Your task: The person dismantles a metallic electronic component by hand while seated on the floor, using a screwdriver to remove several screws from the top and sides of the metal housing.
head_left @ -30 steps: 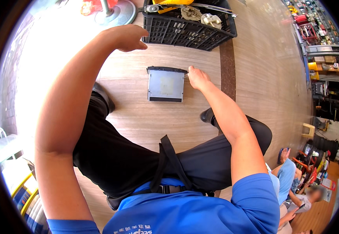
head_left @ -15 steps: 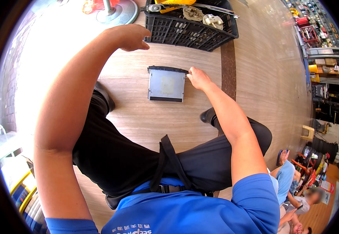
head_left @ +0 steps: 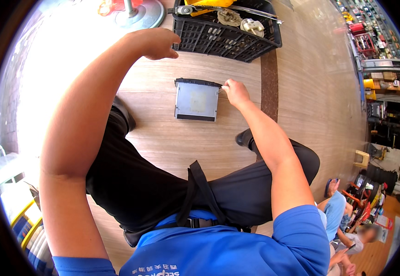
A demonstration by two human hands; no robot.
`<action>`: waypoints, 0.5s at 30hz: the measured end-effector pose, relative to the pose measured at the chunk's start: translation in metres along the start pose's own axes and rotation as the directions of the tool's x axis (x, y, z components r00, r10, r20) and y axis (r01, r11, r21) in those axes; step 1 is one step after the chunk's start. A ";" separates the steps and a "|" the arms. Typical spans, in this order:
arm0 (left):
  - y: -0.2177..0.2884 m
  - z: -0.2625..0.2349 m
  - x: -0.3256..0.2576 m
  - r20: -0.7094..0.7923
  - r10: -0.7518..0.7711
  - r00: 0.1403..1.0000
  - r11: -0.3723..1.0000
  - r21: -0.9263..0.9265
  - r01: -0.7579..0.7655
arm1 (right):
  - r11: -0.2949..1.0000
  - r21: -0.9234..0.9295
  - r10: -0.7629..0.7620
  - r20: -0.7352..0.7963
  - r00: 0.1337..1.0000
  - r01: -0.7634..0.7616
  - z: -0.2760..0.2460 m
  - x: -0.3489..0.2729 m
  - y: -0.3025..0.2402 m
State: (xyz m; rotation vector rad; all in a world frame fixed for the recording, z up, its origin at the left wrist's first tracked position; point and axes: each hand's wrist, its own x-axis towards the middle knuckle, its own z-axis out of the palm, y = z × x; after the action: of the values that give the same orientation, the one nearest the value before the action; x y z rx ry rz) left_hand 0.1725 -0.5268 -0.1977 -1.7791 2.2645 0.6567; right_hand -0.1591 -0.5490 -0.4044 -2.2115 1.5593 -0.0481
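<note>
A flat grey metal box with a black front panel (head_left: 197, 97), like a car stereo unit, lies on the floor between my feet, its black panel edge facing away from me. My right hand (head_left: 237, 93) is at its far right corner, fingers pinched together. Something thin seems to show at the fingertips, too small to name. My left hand (head_left: 160, 44) reaches out beside the left end of a black plastic crate (head_left: 227, 43). Its thumb and fingers are apart and nothing shows between them. Whether the fingertips touch the crate cannot be told.
Inside the crate are a yellow item (head_left: 211, 4), a long metal rod and whitish parts (head_left: 252, 26). A round grey stand base (head_left: 140, 17) is beyond my left arm. To the right, a seated person (head_left: 340, 211) is near stacked goods and a small yellow stool (head_left: 361, 158).
Almost nothing differs. My right hand has shifted very slightly at the box's corner, while my left hand stays beside the crate.
</note>
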 end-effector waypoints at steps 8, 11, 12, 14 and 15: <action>-0.010 0.006 0.004 -0.070 0.023 0.997 1.000 -0.003 -0.023 | 0.953 -0.285 -0.068 0.136 0.988 0.105 0.010 -0.003 -0.009; -0.010 0.006 0.002 -0.083 0.008 0.997 1.000 -0.010 -0.009 | 0.932 -0.262 -0.227 0.117 0.967 0.251 0.007 0.001 0.001; -0.010 0.006 0.001 -0.083 0.006 0.996 1.000 -0.011 -0.007 | 0.944 -0.227 -0.217 0.121 0.969 0.239 0.007 0.001 0.004; -0.006 0.004 -0.002 -0.081 -0.020 0.997 1.000 0.007 0.020 | 0.955 -0.190 -0.208 0.125 0.970 0.229 0.004 0.002 0.004; -0.006 0.004 -0.002 -0.081 -0.021 0.997 1.000 0.007 0.021 | 0.966 -0.147 -0.198 0.103 0.975 0.212 0.003 0.002 0.005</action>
State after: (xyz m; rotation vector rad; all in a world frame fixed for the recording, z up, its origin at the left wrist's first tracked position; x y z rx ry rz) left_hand 0.1788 -0.5243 -0.2017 -1.8550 2.2928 0.5810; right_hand -0.1614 -0.5513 -0.4095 -2.4561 1.3231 0.1123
